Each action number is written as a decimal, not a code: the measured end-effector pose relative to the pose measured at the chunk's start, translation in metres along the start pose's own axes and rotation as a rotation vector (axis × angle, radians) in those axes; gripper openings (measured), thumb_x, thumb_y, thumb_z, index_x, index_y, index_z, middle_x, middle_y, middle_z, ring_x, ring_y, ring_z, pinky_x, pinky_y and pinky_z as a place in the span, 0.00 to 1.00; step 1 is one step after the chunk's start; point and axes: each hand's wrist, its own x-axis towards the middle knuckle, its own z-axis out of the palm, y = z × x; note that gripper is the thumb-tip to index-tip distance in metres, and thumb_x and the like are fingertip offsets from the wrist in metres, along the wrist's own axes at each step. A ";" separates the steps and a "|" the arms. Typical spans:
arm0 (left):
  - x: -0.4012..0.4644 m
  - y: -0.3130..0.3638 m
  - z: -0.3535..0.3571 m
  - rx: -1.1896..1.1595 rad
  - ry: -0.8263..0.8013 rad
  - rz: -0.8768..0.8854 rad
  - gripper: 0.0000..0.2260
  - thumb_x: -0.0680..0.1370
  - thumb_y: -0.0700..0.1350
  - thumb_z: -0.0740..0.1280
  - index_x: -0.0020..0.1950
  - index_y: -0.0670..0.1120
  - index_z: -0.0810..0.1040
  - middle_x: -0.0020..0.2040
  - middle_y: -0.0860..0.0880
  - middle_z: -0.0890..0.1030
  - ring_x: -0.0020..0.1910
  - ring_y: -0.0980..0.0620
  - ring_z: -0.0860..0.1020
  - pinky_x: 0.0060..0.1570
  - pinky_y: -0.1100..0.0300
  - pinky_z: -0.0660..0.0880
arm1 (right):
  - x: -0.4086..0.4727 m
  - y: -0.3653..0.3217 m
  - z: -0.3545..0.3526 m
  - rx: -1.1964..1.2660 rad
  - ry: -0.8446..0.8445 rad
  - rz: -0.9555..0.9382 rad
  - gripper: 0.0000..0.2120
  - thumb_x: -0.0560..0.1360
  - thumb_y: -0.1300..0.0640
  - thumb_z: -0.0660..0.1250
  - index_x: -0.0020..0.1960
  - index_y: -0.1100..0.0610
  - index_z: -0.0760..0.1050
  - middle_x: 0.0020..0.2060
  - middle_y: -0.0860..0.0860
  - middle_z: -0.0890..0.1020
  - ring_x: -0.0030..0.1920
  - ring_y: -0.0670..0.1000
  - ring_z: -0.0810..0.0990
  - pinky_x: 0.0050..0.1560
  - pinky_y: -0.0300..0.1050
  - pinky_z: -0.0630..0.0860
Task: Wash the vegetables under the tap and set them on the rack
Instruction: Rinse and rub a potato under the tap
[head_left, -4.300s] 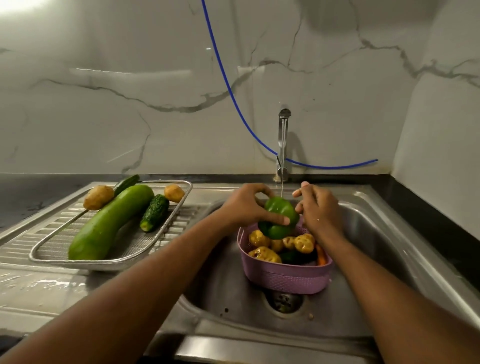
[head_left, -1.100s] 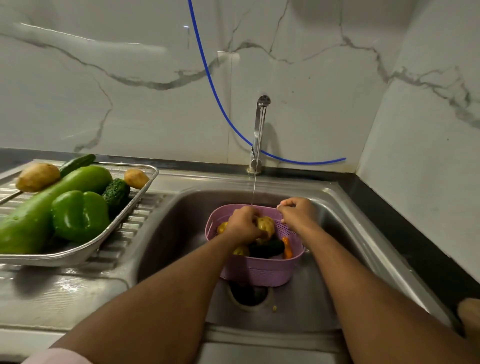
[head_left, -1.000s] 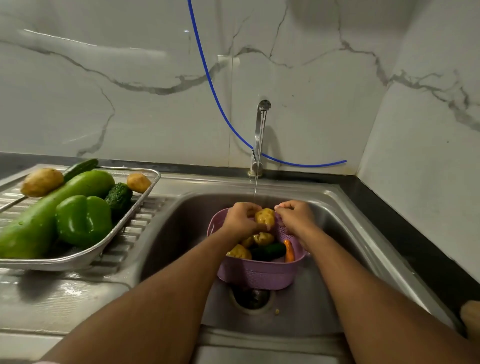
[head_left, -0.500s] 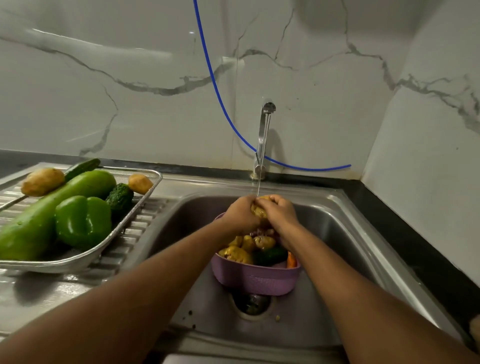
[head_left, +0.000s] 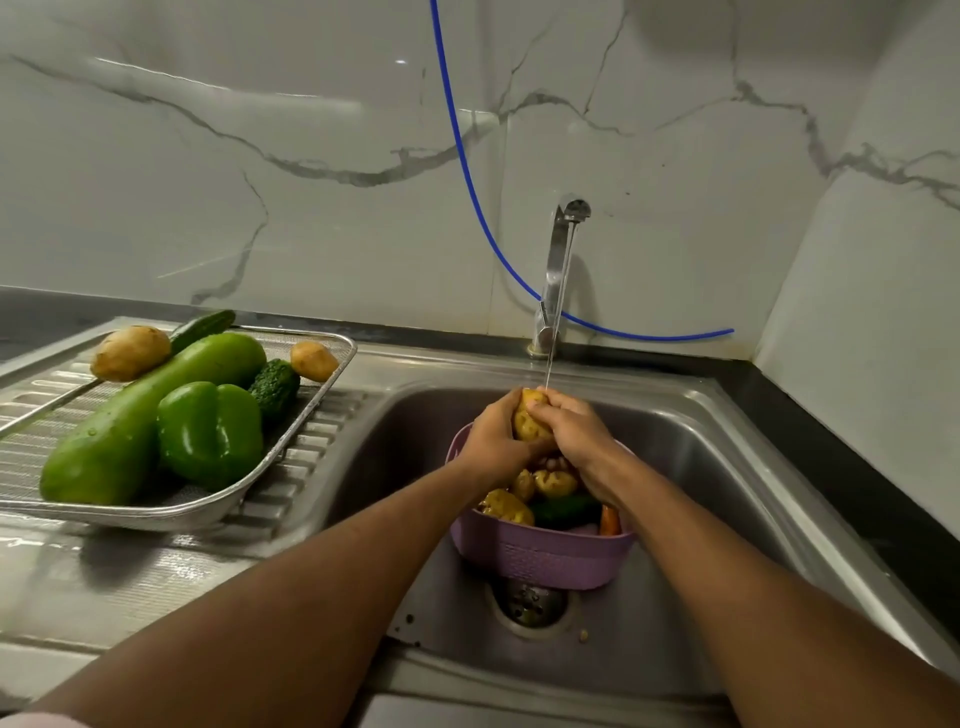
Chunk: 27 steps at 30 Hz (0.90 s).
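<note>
Head view: both hands meet over the sink (head_left: 691, 431), under the thin stream falling from the tap (head_left: 558, 270). The left hand (head_left: 493, 441) and the right hand (head_left: 574, 431) have their fingers (head_left: 545, 410) curled round a yellow potato (head_left: 529, 418), clamped on it from either side, with the water landing on its top. Directly below the fingers sits a purple basket (head_left: 543, 553) in the sink, holding more potatoes (head_left: 506, 506), a dark green cucumber (head_left: 563, 509) and an orange carrot (head_left: 609, 519) at its right edge. Well to the left of the fingers, on the steel bench (head_left: 130, 577), a metal rack (head_left: 208, 506) carries a long pale green gourd (head_left: 130, 415), a green bell pepper (head_left: 210, 434), a bumpy cucumber (head_left: 275, 387), a slim cucumber (head_left: 202, 328) and two washed potatoes (head_left: 130, 352). Behind the fingers a blue hose (head_left: 457, 140) runs down the marble wall (head_left: 260, 156) past the tap.
</note>
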 end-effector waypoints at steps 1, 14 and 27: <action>0.000 0.001 0.000 0.015 -0.005 0.009 0.25 0.77 0.39 0.74 0.71 0.48 0.71 0.53 0.59 0.77 0.53 0.61 0.77 0.55 0.65 0.78 | -0.001 0.000 0.000 0.007 0.020 -0.006 0.21 0.85 0.49 0.60 0.78 0.50 0.68 0.64 0.53 0.78 0.55 0.50 0.80 0.39 0.39 0.77; 0.004 0.000 0.000 -0.171 -0.036 -0.103 0.30 0.75 0.48 0.77 0.75 0.50 0.71 0.63 0.49 0.80 0.63 0.50 0.80 0.59 0.51 0.82 | -0.005 -0.009 -0.008 0.210 0.059 0.129 0.18 0.84 0.49 0.62 0.73 0.48 0.74 0.65 0.55 0.78 0.58 0.55 0.79 0.54 0.50 0.82; 0.005 -0.005 0.004 -0.247 -0.054 -0.117 0.28 0.77 0.46 0.75 0.75 0.51 0.69 0.65 0.48 0.77 0.62 0.50 0.79 0.59 0.52 0.82 | -0.001 -0.011 -0.008 0.225 0.160 0.250 0.17 0.81 0.44 0.66 0.63 0.54 0.76 0.51 0.54 0.80 0.49 0.54 0.80 0.49 0.50 0.80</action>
